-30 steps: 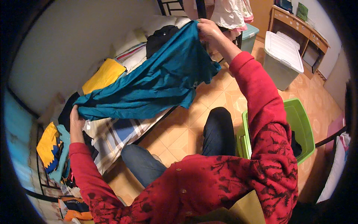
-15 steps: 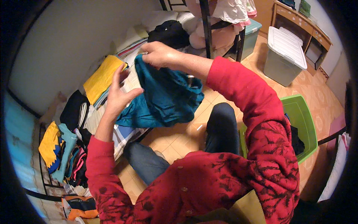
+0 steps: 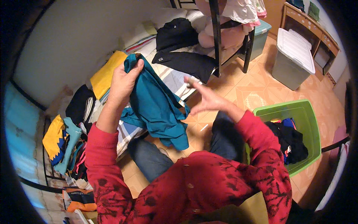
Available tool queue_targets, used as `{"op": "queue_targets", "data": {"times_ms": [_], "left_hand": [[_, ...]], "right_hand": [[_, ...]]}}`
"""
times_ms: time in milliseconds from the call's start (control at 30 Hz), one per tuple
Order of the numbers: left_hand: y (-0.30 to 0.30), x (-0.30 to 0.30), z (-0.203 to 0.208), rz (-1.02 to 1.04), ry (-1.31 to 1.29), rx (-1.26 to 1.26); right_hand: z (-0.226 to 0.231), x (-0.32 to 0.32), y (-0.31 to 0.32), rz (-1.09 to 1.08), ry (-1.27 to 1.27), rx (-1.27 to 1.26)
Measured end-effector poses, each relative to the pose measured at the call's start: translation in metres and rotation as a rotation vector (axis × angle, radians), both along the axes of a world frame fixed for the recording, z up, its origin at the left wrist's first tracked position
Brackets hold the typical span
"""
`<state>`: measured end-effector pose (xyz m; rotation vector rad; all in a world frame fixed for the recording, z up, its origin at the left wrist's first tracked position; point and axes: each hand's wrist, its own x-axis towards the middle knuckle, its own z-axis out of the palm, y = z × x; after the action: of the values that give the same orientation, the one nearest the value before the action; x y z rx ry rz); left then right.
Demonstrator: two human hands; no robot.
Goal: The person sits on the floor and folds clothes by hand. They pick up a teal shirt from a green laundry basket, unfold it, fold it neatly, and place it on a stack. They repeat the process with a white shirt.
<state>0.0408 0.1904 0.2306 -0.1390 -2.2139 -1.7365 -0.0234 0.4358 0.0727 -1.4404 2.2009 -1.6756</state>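
Observation:
A teal garment (image 3: 158, 108) hangs in loose folds from my left hand (image 3: 125, 80), whose thumb and fingers pinch its upper edge. Its lower end drapes past the bed's edge, above the floor and near my knees. To the right of the cloth is my right hand (image 3: 207, 98), fingers spread and holding nothing. The garment's right corner lies close to its thumb side. On the bed (image 3: 174, 78) beyond, a folded black garment (image 3: 184, 64) lies flat, with another black garment (image 3: 177, 34) behind it. A folded yellow cloth (image 3: 108, 74) rests just left of my left hand.
A green bin (image 3: 317, 136) holding dark clothes stands on the tiled floor at right. Piled clothes (image 3: 71, 142) lie at left. A black bed post (image 3: 215, 37) rises at the far side. A lidded grey box (image 3: 291, 65) and wooden desk (image 3: 302, 22) stand far right.
The teal garment has passed from my right hand to my left and now hangs lower. My right hand has drawn back to the right and opened. The black garment behind it has come into view.

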Motion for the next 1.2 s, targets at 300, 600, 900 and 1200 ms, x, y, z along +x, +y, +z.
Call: {"op": "queue_targets", "data": {"times_ms": [300,600,900,1200], "left_hand": [[0.04,0.013,0.055,-0.015,0.091,0.028],[0.004,0.021,0.067,0.224,0.045,-0.377],[0.019,0.016,0.035,-0.404,0.186,-0.33],[0.012,0.035,0.046,-0.132,0.093,-0.248]], "right_hand": [[-0.017,0.009,-0.014,-0.262,-0.032,-0.364],[0.136,-0.031,0.059,-0.324,-0.159,-0.672],[0.193,0.005,-0.04,-0.221,0.455,-0.062],[0.149,0.022,-0.034,0.098,-0.163,-0.207]]}}
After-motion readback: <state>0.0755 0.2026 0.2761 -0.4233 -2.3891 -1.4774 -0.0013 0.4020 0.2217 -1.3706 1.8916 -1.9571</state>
